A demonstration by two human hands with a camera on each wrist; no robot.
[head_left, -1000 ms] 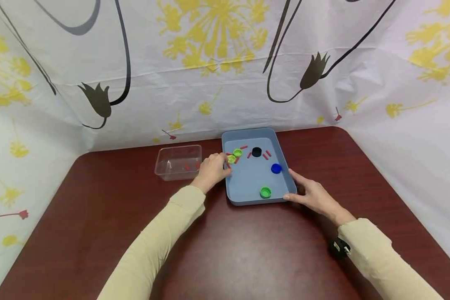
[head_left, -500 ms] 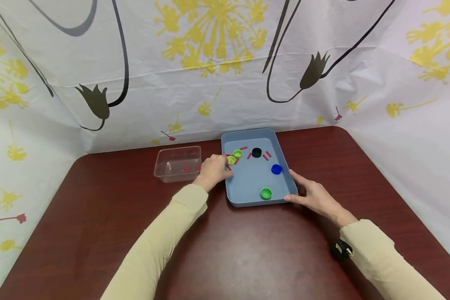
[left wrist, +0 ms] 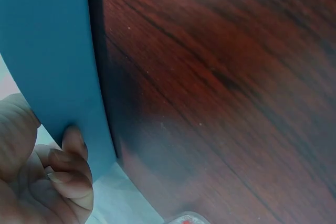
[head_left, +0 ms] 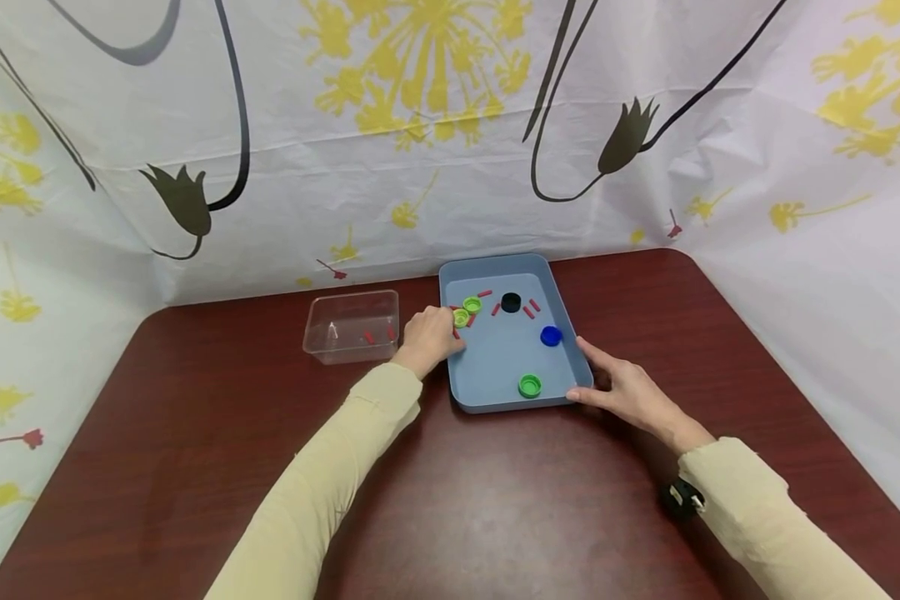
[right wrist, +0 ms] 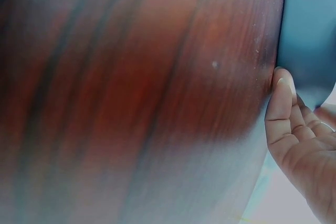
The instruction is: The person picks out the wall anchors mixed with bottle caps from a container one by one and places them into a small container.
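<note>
A blue-grey tray (head_left: 495, 358) lies on the table. My left hand (head_left: 426, 337) grips its left side: the thumb reaches over the rim and curled fingers (left wrist: 73, 140) touch the outer wall. Whether a small piece is between the hidden fingertips I cannot tell. My right hand (head_left: 626, 392) holds the near right corner, thumb along the front edge and fingers (right wrist: 281, 98) against the side. Inside lie two yellow-green caps (head_left: 472, 305), a black cap (head_left: 511, 302), a blue cap (head_left: 551, 336), a green cap (head_left: 529, 386) and several small red sticks (head_left: 528, 312).
Left of the tray stands a clear plastic box (head_left: 351, 321) with two red sticks in it. The dark red wooden table (head_left: 525, 500) meets a white patterned cloth (head_left: 450, 183) at the back and sides. A black device (head_left: 681, 498) sits at the right wrist.
The head view has shifted slightly. Both hands keep their places on the tray, and the caps and visible red sticks stay as they were.
</note>
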